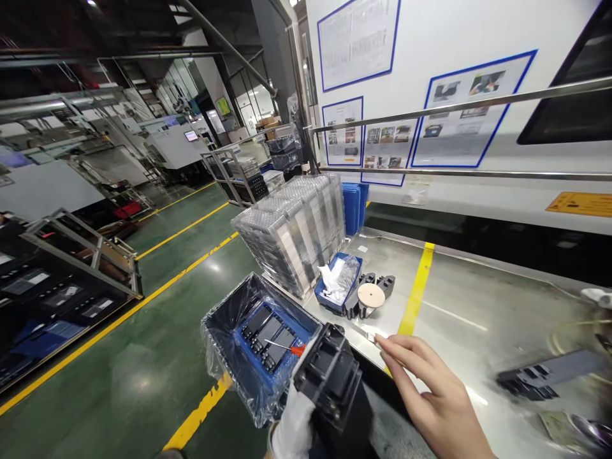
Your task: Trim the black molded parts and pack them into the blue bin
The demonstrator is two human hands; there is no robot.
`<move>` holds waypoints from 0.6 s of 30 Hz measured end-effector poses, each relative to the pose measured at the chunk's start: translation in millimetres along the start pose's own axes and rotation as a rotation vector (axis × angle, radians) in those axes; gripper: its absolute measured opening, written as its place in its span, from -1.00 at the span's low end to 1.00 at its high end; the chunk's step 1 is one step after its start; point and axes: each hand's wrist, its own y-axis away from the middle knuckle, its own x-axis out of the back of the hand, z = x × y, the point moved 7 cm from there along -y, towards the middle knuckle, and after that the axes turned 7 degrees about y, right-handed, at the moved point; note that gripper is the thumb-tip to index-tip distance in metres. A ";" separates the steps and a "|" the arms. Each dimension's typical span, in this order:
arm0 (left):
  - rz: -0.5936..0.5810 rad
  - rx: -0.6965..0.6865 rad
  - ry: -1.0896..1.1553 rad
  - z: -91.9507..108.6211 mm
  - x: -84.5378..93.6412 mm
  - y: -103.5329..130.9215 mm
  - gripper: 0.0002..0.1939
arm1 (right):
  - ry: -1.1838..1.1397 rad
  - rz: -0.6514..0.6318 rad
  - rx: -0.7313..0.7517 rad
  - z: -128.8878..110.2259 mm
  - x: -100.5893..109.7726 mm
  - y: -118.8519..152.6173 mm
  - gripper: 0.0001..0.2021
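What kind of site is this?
Likely a factory floor, at a packing or inspection bench: stacked clear part trays, yellow floor lines, posted work-instruction sheets. The left hand, gloved, holds a black moulded part.

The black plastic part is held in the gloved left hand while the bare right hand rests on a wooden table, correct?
Not quite: the head view shows the right hand on a shiny metal table. The gloved left hand does hold the black plastic part.

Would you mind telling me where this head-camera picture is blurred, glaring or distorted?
Head view: the black part at right is motion-blurred; overhead light glares on the green floor and steel table; the rails bow from lens distortion; the left hand is sharp.
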 end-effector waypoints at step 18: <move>-0.240 0.037 -0.417 16.7 -2.4 -4.2 -0.44 | -0.542 -0.490 -0.719 42.0 -34.8 34.5 -0.50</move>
